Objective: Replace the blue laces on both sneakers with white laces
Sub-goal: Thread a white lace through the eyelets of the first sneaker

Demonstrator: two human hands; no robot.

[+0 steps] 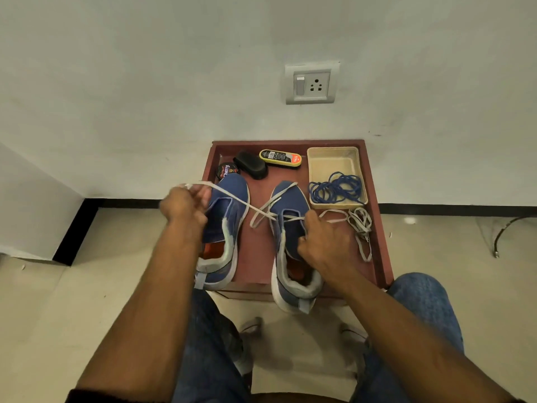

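The left hand (186, 203) pinched a white lace (232, 199) taut between curled fingers; the right hand (325, 242) gripped the right sneaker (290, 205).

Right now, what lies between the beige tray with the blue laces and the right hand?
In the head view, a loose white lace lies bundled on the red table, just below the beige tray of blue laces and beside the right hand.

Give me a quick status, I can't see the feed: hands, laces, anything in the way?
Left hand pinching white lace, pulled taut. Right hand gripping right sneaker. Blue laces off, in tray. Spare white lace alongside; nothing blocking.
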